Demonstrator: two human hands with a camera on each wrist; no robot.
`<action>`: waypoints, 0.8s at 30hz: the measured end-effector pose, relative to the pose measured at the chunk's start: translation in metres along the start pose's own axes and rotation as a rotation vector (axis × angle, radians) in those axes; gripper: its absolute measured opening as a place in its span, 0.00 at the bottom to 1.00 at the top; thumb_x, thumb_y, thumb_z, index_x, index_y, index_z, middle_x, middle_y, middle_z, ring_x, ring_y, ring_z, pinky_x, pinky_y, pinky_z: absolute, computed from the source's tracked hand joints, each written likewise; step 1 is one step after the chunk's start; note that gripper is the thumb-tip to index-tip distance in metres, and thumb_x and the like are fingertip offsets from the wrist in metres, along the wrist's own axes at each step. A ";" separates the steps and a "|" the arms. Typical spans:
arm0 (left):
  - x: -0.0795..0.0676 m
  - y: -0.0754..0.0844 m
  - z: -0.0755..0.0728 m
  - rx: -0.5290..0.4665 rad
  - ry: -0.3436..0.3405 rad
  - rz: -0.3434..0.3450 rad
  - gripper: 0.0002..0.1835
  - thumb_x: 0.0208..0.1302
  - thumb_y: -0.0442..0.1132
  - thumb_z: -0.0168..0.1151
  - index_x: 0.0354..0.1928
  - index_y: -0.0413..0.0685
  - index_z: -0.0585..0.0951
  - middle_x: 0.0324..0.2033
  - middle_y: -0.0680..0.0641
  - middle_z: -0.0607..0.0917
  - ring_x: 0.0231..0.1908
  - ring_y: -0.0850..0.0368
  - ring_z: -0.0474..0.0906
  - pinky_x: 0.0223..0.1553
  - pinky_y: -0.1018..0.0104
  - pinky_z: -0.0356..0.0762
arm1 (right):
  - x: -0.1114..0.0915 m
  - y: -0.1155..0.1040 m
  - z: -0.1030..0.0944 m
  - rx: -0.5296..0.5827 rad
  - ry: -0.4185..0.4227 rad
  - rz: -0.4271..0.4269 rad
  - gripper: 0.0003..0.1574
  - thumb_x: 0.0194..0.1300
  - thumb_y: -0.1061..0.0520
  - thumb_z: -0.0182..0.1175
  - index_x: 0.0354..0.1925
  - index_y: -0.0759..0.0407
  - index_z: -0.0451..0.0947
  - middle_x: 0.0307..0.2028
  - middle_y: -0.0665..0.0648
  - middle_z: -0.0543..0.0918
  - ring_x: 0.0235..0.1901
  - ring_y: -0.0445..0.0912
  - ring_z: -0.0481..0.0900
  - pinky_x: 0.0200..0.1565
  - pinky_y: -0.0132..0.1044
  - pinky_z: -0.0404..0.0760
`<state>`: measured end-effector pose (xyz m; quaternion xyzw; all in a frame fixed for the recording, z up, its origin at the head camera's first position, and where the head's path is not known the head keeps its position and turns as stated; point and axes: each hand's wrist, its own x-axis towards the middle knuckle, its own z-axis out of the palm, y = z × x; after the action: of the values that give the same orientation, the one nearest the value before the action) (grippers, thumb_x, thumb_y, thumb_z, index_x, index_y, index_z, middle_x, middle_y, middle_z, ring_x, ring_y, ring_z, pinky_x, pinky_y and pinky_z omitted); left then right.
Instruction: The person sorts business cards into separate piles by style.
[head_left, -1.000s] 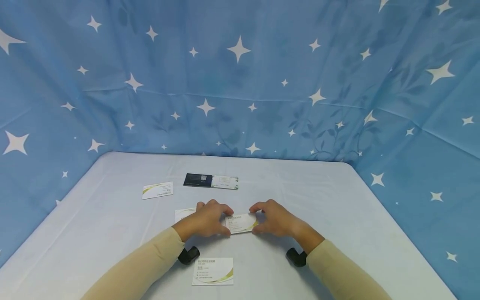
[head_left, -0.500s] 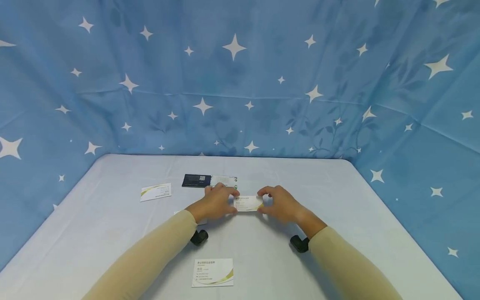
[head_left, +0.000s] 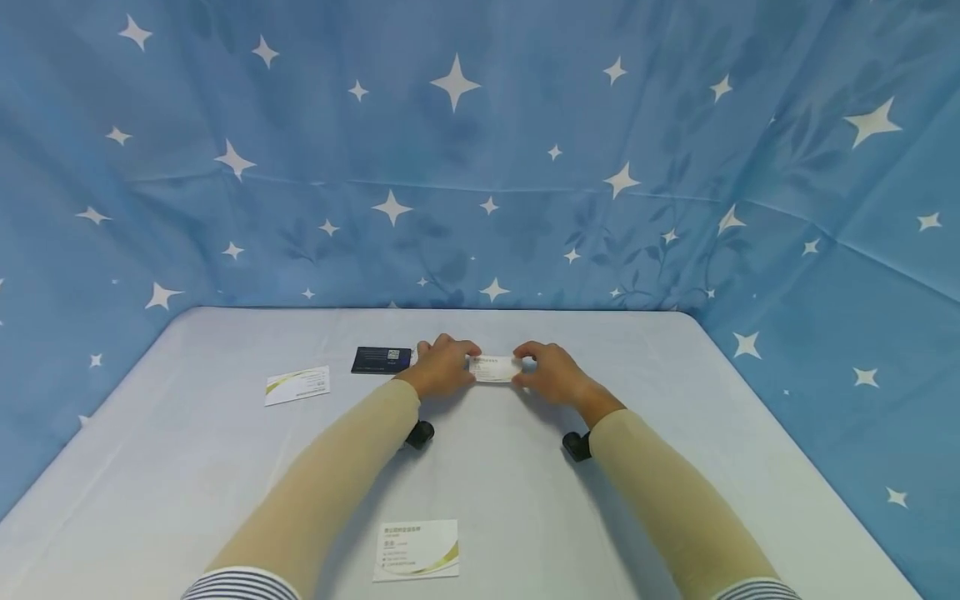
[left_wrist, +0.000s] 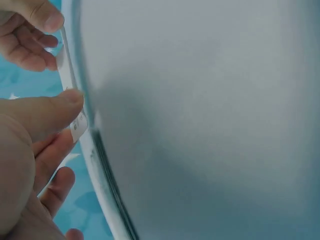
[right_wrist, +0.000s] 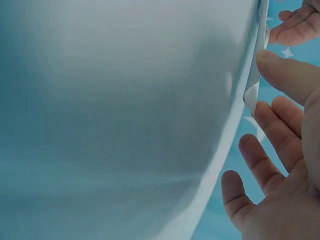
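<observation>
A white business card (head_left: 495, 369) with print and a gold curve is held between both hands, at the far part of the table. My left hand (head_left: 447, 367) pinches its left end between thumb and fingers, and my right hand (head_left: 552, 375) pinches the right end. In the left wrist view the card (left_wrist: 79, 126) shows edge-on under the thumb; the right wrist view shows the card's (right_wrist: 254, 82) other end. A dark business card (head_left: 381, 360) with a QR code lies left of my left hand, which mostly hides the white card beside it.
A white-and-gold card (head_left: 297, 386) lies at left, and another white card (head_left: 416, 550) lies near the front. My left forearm covers the spot of one more card. Blue star-patterned cloth (head_left: 480, 167) hangs behind the white table (head_left: 510, 483).
Both hands have carried the held card away from me, toward the table's far side, beside the dark card. My left hand now covers most of the white card next to the dark one.
</observation>
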<state>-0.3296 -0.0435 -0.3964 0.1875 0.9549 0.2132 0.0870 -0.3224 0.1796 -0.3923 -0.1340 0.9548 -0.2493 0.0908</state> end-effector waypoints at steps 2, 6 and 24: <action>0.004 0.000 0.003 0.014 -0.006 -0.011 0.25 0.67 0.44 0.67 0.66 0.54 0.77 0.55 0.50 0.81 0.62 0.49 0.65 0.55 0.47 0.54 | 0.004 0.000 0.001 -0.003 -0.008 0.020 0.32 0.67 0.53 0.67 0.66 0.57 0.73 0.63 0.63 0.76 0.63 0.58 0.70 0.63 0.55 0.67; 0.010 -0.001 0.005 0.004 -0.011 -0.026 0.26 0.68 0.43 0.66 0.66 0.53 0.77 0.55 0.49 0.81 0.62 0.48 0.64 0.56 0.46 0.53 | 0.008 0.001 0.004 0.014 -0.003 0.057 0.31 0.67 0.54 0.67 0.66 0.57 0.72 0.65 0.62 0.74 0.63 0.57 0.69 0.65 0.56 0.64; 0.019 -0.002 0.000 0.010 -0.062 -0.094 0.28 0.69 0.43 0.63 0.70 0.52 0.73 0.58 0.47 0.79 0.61 0.45 0.62 0.54 0.46 0.53 | 0.024 0.002 0.007 0.034 -0.035 0.117 0.34 0.66 0.54 0.67 0.68 0.54 0.72 0.68 0.60 0.71 0.70 0.58 0.62 0.68 0.55 0.57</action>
<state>-0.3476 -0.0371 -0.3992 0.1496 0.9606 0.1981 0.1253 -0.3443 0.1709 -0.4015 -0.0806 0.9548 -0.2575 0.1243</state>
